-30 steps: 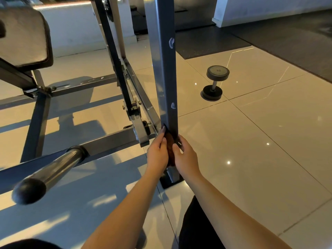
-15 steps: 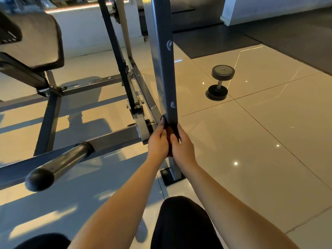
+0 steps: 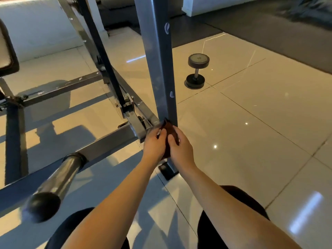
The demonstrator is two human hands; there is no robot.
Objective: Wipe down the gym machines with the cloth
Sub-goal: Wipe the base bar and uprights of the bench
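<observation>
Cloth [image 3: 168,130] on lower upright post [image 3: 156,69], two-hand hold.
L hand [image 3: 154,142] and R hand [image 3: 181,146]: each grip clamped on the dark red cloth, just above foot plate [image 3: 168,170]; cloth long axis vertical, along post. Bar w/ black end cap [image 3: 53,186] juts near-left; dumbbell [image 3: 196,72] on floor [image 3: 251,141] at right, well apart.

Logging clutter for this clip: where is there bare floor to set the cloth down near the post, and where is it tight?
Free: bare tiles right of the upright post, between the right hand and the dumbbell. Crowded: left of the post, where the crossbar and chrome bar close in beside the left hand.
</observation>
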